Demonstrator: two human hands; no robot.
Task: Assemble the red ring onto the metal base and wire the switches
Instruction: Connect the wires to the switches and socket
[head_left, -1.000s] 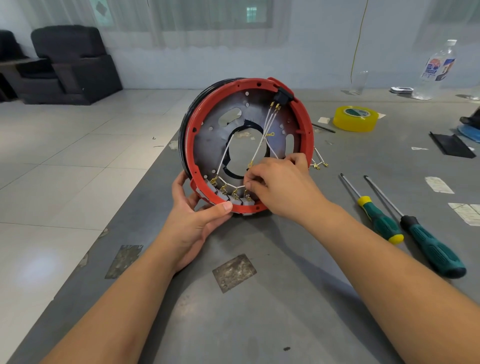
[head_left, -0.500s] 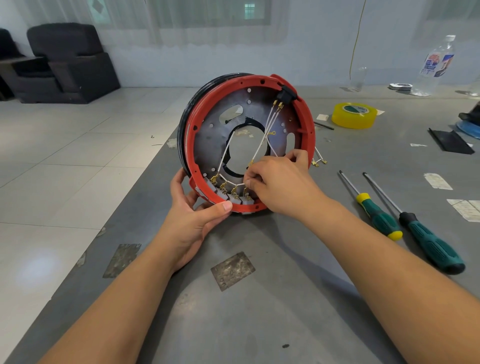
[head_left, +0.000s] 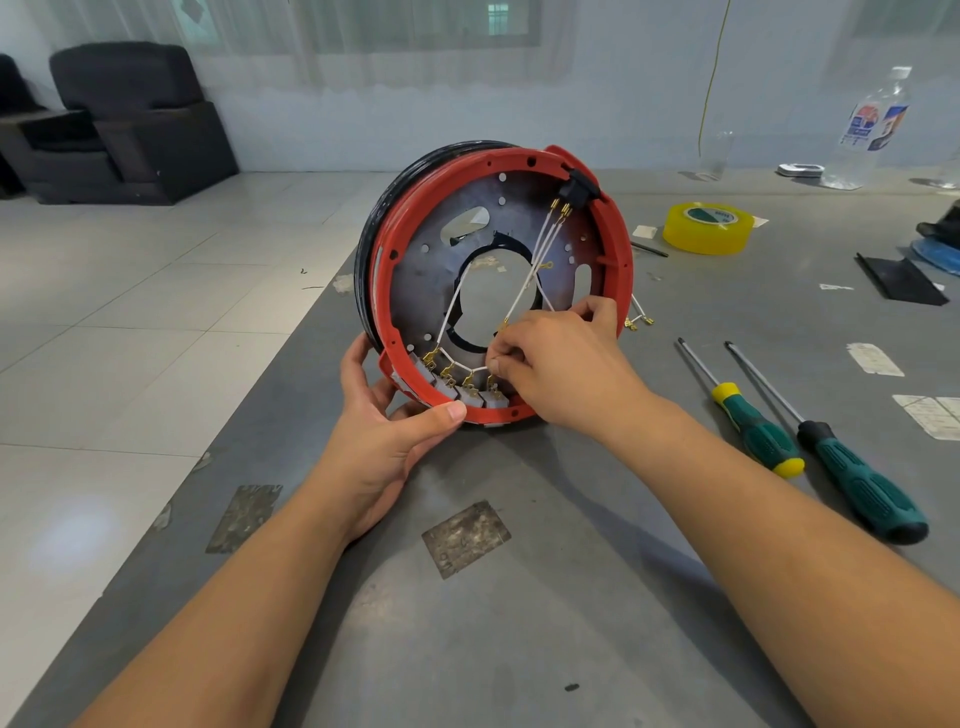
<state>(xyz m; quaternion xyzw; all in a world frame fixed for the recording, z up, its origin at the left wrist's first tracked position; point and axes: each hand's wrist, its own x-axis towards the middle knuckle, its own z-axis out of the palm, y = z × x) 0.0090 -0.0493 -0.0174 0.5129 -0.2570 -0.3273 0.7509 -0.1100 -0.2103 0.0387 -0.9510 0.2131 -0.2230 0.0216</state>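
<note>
assembly: red ring (head_left: 621, 244) already seated round the metal base (head_left: 431, 280), stood on edge on the grey table (head_left: 519, 623), tilted toward me, near the table's left edge.
left hand (head_left: 387, 441): I have it wrapped on the lower rim, thumb pressed on the red lip, fingers behind. It is the only prop, so the thing would likely roll or tip if I let go.
right hand (head_left: 558, 364): fingertips pinching a white wire (head_left: 519, 299) end just above the row of grey switches (head_left: 457, 387) at the bottom of the ring. Which terminal it is on I can't tell.
other wiring: leads run up to the black switch (head_left: 576, 187) at top right.
handling: base looks stiff and fairly heavy; ring is rigid plastic, hold by the rim. Wires thin and floppy, brass terminals small and bendable, so I'd take them by the connector, not the lead.
spare: loose wires (head_left: 639, 319) on the table behind the ring; two screwdrivers (head_left: 810, 441) to the right, untouched.
</note>
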